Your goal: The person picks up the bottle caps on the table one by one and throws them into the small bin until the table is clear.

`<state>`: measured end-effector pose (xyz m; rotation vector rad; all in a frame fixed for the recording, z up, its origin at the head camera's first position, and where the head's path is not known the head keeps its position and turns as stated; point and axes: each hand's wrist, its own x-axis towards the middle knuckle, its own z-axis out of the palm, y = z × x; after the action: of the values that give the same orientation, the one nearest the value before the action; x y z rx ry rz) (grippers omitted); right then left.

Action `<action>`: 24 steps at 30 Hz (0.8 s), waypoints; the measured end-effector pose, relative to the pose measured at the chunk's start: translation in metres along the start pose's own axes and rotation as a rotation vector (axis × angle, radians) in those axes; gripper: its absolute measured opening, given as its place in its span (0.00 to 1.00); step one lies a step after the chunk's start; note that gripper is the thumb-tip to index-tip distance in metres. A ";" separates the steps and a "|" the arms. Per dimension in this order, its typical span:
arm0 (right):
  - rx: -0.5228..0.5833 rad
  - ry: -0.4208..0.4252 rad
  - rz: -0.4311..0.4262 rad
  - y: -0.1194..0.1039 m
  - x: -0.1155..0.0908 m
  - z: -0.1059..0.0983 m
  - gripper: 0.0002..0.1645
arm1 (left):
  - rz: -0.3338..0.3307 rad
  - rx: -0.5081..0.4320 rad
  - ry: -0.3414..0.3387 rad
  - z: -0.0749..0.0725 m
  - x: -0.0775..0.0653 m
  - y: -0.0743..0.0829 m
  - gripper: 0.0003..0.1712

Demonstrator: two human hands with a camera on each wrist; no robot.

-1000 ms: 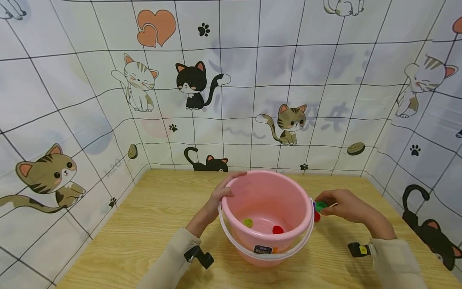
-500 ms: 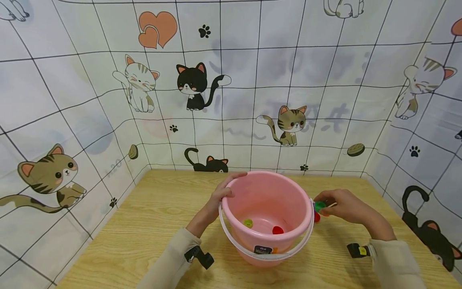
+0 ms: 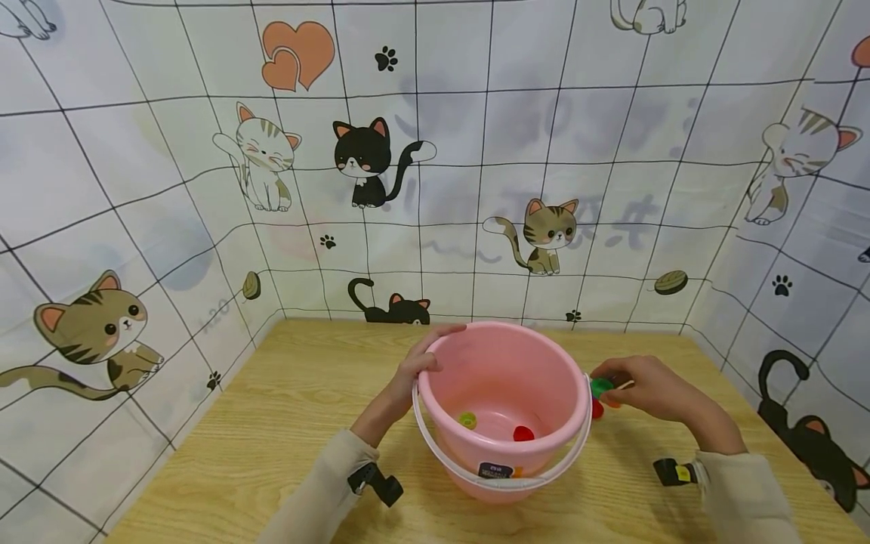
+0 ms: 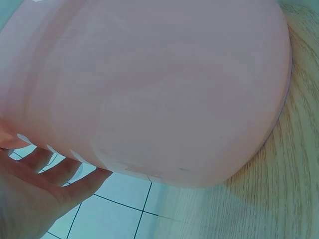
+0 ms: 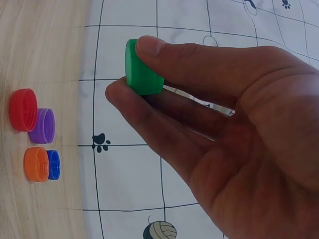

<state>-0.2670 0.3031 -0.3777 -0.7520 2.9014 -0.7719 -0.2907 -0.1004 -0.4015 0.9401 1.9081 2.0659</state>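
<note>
A pink bucket (image 3: pixel 503 363) with a white handle stands on the table, tipped a little towards the camera. My left hand (image 3: pixel 413 361) grips its rim on the left, thumb over the edge; in the left wrist view several fingers (image 4: pixel 82 186) lie along the outside wall. Inside are a yellow-green cap (image 3: pixel 467 420) and a red cap (image 3: pixel 522 433). To the right of the bucket my right hand (image 3: pixel 649 385) pinches a green bottle cap (image 5: pixel 143 70) between thumb and fingers. A thin pale edge shows by those fingers in the head view.
Loose on the wooden table (image 3: pixel 306 378) lie a red cap (image 5: pixel 23 110), a purple cap (image 5: pixel 43 126), an orange cap (image 5: pixel 36 165) and a blue cap (image 5: pixel 54 165). Behind rises a wall (image 3: pixel 448 189) with a cat-print covering.
The right hand has shifted very slightly left with the green cap, and an orange cap has come into sight below it. Left hand and bucket stay put.
</note>
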 end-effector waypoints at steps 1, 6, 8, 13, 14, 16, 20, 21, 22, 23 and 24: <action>-0.002 0.001 -0.002 0.000 0.000 0.000 0.17 | 0.001 -0.003 -0.003 0.000 0.000 0.000 0.44; -0.002 0.002 -0.010 -0.004 -0.001 -0.001 0.17 | -0.005 -0.001 -0.001 0.000 -0.001 -0.001 0.44; 0.000 0.001 -0.010 -0.005 -0.001 -0.001 0.17 | -0.007 0.002 0.000 0.000 -0.001 -0.001 0.44; 0.000 0.002 -0.010 -0.007 -0.001 -0.002 0.16 | -0.004 0.002 0.002 0.000 -0.001 -0.001 0.44; 0.001 0.002 -0.011 -0.008 -0.001 -0.002 0.16 | -0.004 0.000 0.002 0.000 -0.001 -0.001 0.44; 0.002 0.002 -0.014 -0.008 -0.001 -0.002 0.16 | -0.005 -0.005 0.001 0.000 -0.001 -0.001 0.44; 0.001 0.007 -0.021 -0.009 -0.001 -0.003 0.17 | -0.009 -0.007 -0.001 0.000 -0.001 0.000 0.44; 0.000 0.009 -0.023 -0.009 -0.001 -0.003 0.17 | -0.008 -0.006 -0.001 0.000 -0.001 0.000 0.44; -0.001 0.012 -0.024 -0.010 -0.001 -0.003 0.16 | -0.006 -0.006 -0.001 0.000 -0.001 0.000 0.44; -0.001 0.015 -0.026 -0.010 -0.002 -0.003 0.16 | -0.005 -0.003 0.000 0.000 -0.001 0.000 0.44; -0.002 0.018 -0.028 -0.010 -0.002 -0.004 0.16 | -0.004 0.000 -0.001 0.000 -0.001 0.000 0.44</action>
<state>-0.2616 0.2976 -0.3696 -0.7912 2.9141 -0.7823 -0.2902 -0.1007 -0.4018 0.9366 1.9073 2.0628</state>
